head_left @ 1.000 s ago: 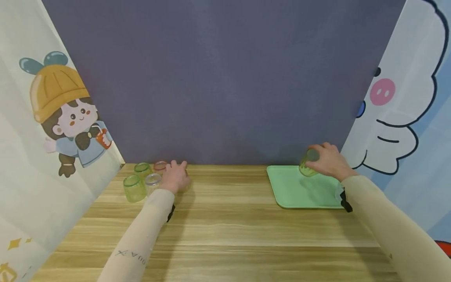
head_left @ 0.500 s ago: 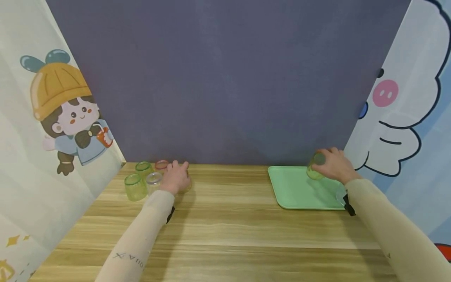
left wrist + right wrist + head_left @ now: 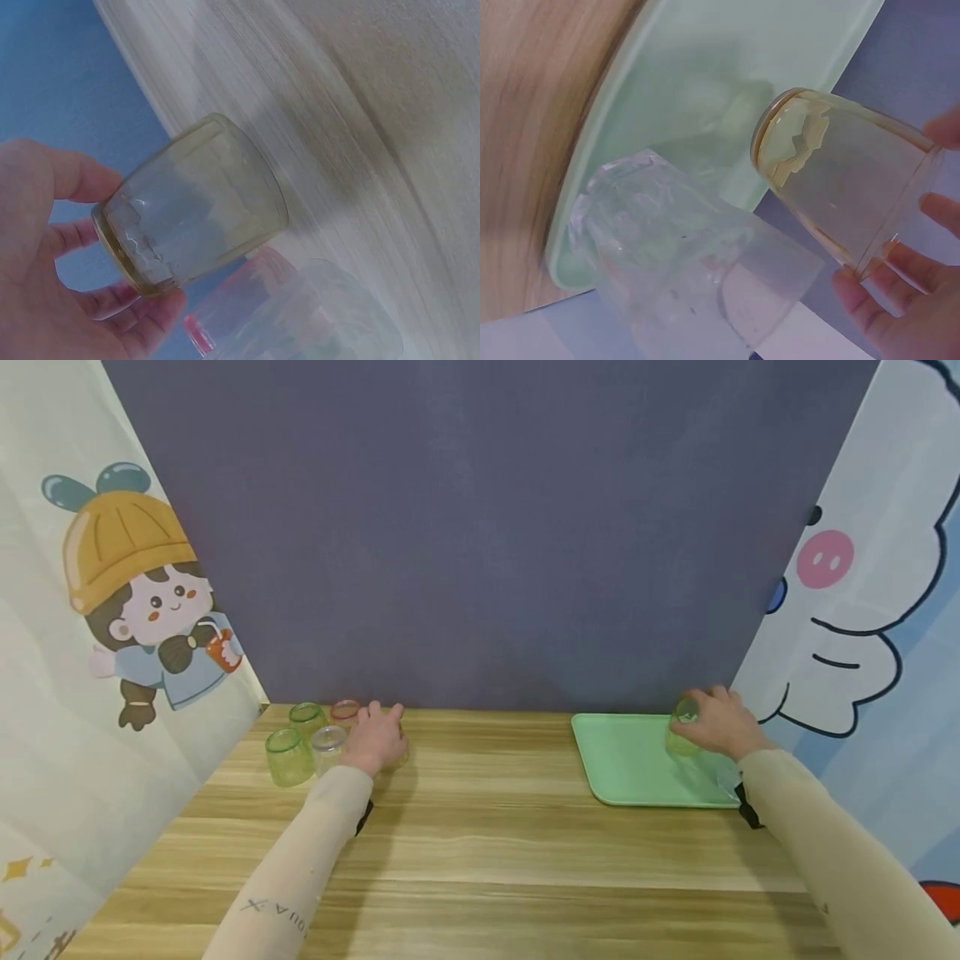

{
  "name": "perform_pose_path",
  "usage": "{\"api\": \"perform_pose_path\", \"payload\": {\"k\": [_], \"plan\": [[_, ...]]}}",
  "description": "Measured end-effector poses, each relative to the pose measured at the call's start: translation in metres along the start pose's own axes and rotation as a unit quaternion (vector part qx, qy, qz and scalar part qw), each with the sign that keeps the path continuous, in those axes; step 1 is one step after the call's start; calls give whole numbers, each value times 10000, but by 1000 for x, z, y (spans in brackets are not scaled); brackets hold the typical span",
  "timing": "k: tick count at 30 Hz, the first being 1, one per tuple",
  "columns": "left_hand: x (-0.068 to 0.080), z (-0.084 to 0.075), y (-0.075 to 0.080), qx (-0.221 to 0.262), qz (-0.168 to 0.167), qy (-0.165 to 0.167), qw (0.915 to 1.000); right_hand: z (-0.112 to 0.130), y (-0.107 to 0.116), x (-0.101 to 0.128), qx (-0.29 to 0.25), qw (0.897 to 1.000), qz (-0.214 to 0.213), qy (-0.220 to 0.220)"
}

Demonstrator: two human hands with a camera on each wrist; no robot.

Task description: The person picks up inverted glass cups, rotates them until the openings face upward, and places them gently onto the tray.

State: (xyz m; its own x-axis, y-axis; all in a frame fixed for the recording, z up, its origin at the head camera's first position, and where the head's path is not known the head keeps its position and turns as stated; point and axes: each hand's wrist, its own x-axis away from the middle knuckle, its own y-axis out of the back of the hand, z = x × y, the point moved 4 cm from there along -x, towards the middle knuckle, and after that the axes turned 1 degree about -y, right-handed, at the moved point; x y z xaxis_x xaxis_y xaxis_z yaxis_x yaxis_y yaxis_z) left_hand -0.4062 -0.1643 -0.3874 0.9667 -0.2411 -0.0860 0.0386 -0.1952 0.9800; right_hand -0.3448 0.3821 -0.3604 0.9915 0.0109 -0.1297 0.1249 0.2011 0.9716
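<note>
Wood-grain tabletop (image 3: 480, 827), streaked light and brown, against a dull grey-blue backdrop with cartoon-printed curtains at either side.

Right hand (image 3: 718, 727): grip curled round a yellow-tinted clear tumbler (image 3: 847, 191), smooth and slightly tapered. Tumbler held over the far right of a pale green tray (image 3: 630, 768), a rounded-corner rectangle with a low lip. Long axis tilted; the wrist view shows the rim end toward the tray and the base end in the fingers.

Left hand (image 3: 377, 739): grip pinches a second yellowish tumbler (image 3: 191, 206) at the tabletop's far left, tilted, its wider end toward the palm.

Beside it: two green cups (image 3: 288, 756), one clear cup (image 3: 327, 745), one red-rimmed cup (image 3: 344, 710), all upright.
</note>
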Motion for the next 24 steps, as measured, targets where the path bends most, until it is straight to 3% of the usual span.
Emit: {"api": "perform_pose_path", "payload": {"k": [8, 21, 24], "plan": [[-15, -8, 1, -58, -59, 193, 9998, -17, -3, -33, 79, 9996, 281, 47], [-34, -11, -1, -178, -122, 400, 9990, -31, -7, -74, 269, 9988, 322, 241], [-34, -11, -1, -191, -124, 398, 9989, -31, -7, -74, 284, 9987, 373, 219]]}}
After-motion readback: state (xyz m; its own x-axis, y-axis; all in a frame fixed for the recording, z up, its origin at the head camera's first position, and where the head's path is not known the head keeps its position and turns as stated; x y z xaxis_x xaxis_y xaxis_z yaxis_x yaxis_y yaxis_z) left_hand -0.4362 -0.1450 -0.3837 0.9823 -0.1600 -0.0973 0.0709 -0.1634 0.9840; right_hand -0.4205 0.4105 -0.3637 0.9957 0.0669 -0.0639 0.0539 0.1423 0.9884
